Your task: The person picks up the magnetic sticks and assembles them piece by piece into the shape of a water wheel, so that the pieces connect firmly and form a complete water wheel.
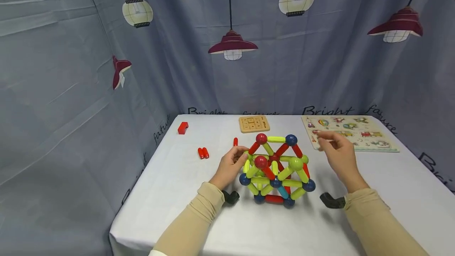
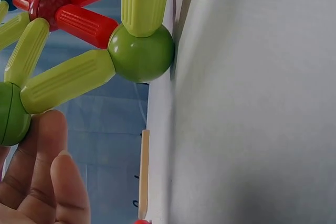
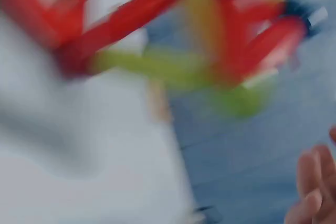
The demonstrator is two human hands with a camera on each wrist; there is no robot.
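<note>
A ball-and-rod construction model (image 1: 261,162), built of red, green and blue balls joined by green, red and light-blue rods, stands in front of me. At its left side my left hand (image 1: 231,165) holds a green ball (image 2: 10,114) between thumb and fingers; the lower fingers extend beneath it in the left wrist view. To the right of the model, my right hand (image 1: 337,157) is raised in the air with loosely bent fingers and nothing visible in them. The right wrist view is blurred, with the fingers (image 3: 310,174) at its lower right, apart from the model.
Two red rods (image 1: 203,153) lie left of the model, and another red rod (image 1: 235,142) lies behind my left hand. Farther back are a red arched block (image 1: 183,128), a wooden number board (image 1: 254,124) and a picture puzzle board (image 1: 376,143). A patterned curtain (image 1: 199,82) hangs behind the table.
</note>
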